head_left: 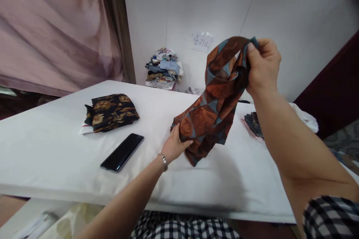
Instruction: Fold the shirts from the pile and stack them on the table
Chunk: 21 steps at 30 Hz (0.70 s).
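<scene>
Two bare hands hold one brown and blue-grey patterned cloth (214, 101) above the white counter (50, 149). The right hand (262, 65) is raised high, its grip pressed together on the top corner of the cloth, thumb and fingertips (251, 50) pinching a bunched edge. From there the cloth hangs down and to the left in loose folds. The left hand (175, 145), with a metal bracelet (163, 161) at the wrist, sits low just over the counter; its grip is closed on the lower edge of the cloth, thumb on the near side and fingers hidden behind the fabric. The lowest corner of the cloth hangs close to the counter; whether it touches cannot be told.

On the counter to the left lies a folded dark floral cloth (112, 112), and nearer, a black phone (122, 152) lies flat, well apart from both hands. More fabric (254, 123) lies behind the right forearm. A pile of clothes (164, 68) sits by the far wall.
</scene>
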Motion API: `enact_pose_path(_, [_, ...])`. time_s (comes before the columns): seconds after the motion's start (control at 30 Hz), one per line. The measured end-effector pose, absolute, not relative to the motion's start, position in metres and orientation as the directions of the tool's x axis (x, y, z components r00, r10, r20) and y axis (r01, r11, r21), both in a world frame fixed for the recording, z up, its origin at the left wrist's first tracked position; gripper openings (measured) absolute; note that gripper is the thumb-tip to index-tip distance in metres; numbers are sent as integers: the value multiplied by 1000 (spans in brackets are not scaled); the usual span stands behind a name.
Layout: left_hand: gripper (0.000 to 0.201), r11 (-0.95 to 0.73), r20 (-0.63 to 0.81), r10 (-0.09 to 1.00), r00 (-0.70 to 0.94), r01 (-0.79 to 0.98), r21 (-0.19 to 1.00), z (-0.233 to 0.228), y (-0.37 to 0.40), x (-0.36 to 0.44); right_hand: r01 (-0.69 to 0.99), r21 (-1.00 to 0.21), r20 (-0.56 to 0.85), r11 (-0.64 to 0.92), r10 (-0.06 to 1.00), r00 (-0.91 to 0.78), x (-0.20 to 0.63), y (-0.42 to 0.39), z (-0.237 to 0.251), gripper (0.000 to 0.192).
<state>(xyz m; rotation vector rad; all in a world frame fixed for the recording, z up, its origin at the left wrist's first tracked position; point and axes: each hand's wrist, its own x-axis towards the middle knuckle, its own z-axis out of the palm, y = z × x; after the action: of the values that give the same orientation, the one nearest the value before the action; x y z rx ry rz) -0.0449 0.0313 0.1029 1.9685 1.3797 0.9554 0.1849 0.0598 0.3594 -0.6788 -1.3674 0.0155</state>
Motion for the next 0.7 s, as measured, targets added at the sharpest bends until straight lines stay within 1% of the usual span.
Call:
enact_pose_path(0.03, [82,-307,239,951,196,513,802,106,40,-38,357,-442,896,823,384,224,183,57,364,53])
enact_pose_path(0.07, [72,-282,224,958,177,462,841,110,49,-32,337,-435,899,835,379,221,183,53,368,60])
enact_pose_path(0.13, [43,-234,192,971,144,387,892,118,65,-31,302,-432,899,850,377,223,187,47,374,69])
enact_pose_path(0.17, [32,-222,189,974,124,369,903,124,72,-35,295,-432,898,852,377,227,193,43,376,71])
enact_pose_path(0.23, [26,-223,212,975,69,353,909,142,81,-54,297,-437,896,849,380,231,211,33,378,71])
enact_pose_path(0.27, [25,-231,234,972,34,343,910,155,83,-68,301,-446,891,843,387,236,222,27,378,67])
enact_pose_path(0.3, [24,-256,277,961,-15,333,907,171,82,-83,304,-461,883,834,397,251,232,20,377,58])
enact_pose_path(0.33, [25,-292,329,942,-63,328,899,189,80,-98,305,-485,869,820,412,274,242,13,374,43])
enact_pose_path(0.37, [27,-355,413,901,-131,325,877,209,76,-111,303,-513,851,803,429,304,251,5,371,27])
enact_pose_path(0.4, [28,-474,557,807,-198,345,810,230,71,-123,298,-539,831,787,440,340,258,-2,368,13])
enact_pose_path(0.43, [29,-552,666,706,-240,402,730,251,66,-132,286,-559,812,779,442,382,263,-8,365,5])
enact_pose_path(0.47, [29,-598,738,637,-221,462,654,270,63,-138,266,-569,794,778,437,422,269,-13,362,9])
enact_pose_path(0.5, [29,-624,774,612,-161,504,598,288,62,-141,242,-577,778,780,434,455,275,-17,359,14])
enact_pose_path(0.53, [28,-630,783,613,-109,530,567,303,66,-140,221,-583,758,782,426,493,282,-18,356,18])
enact_pose_path(0.6, [26,-608,745,667,-3,576,546,324,85,-130,202,-619,706,759,426,565,299,-13,347,21])
enact_pose_path(0.63, [25,-584,719,694,32,609,537,328,101,-122,204,-661,668,722,442,598,310,-7,339,20])
enact_pose_path(0.7, [27,-537,665,739,107,690,485,328,140,-102,217,-779,559,589,494,666,333,12,314,16])
